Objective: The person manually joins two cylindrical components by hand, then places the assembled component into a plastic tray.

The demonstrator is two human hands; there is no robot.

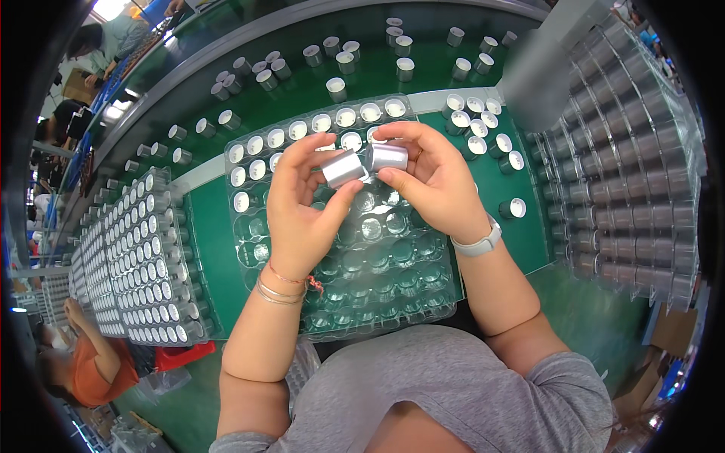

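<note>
Two silver metal cylinders are held up side by side over a clear plastic tray (355, 260). My left hand (306, 200) grips the left silver cylinder (343, 169) between thumb and fingers, tilted on its side. The right silver cylinder (390, 157) sits in the grip of my right hand (434, 177), also on its side. Their near ends almost meet; I cannot tell whether they touch. White-topped cylinders (298, 129) fill the tray's far rows, while its nearer round pockets hold none.
Beyond the tray, a green conveyor belt (302, 79) carries scattered cylinders. More stand in a cluster (476, 124) at the tray's right. Stacked full trays rise at left (143, 260) and right (619, 174). A grey post (540, 75) stands far right. A person in orange (98, 362) is at left.
</note>
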